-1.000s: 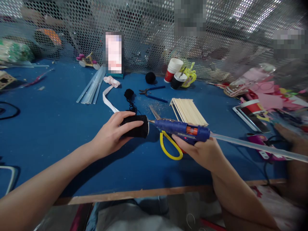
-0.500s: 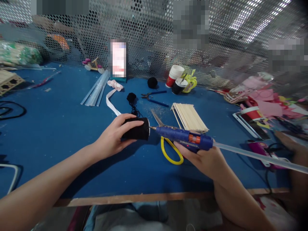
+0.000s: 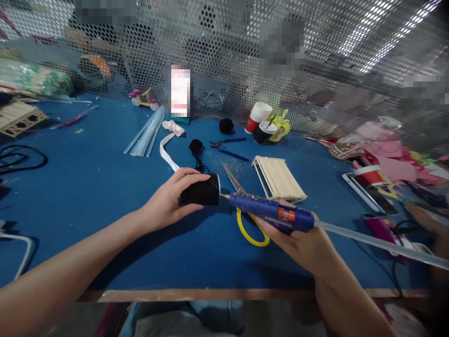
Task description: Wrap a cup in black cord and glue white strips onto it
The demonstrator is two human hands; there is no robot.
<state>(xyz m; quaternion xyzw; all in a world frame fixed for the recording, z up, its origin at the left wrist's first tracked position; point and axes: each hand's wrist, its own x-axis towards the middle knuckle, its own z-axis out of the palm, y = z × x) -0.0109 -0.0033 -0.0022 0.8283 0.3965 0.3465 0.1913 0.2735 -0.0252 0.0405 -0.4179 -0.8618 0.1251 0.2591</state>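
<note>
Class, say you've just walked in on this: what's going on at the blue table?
A person is working with a glue gun. The left hand holds a black cup-like piece on its side; the right hand grips the blue glue gun, its nozzle at the piece's white-rimmed end. Whether they touch is hard to tell. Scissors lie beneath the gun; pliers and black yarn lie farther back.

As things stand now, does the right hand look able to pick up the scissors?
Probably not: the right hand grips the glue gun, which crosses over the scissors in this view. Their yellow handle shows close by, but the hand seems too full.
</note>
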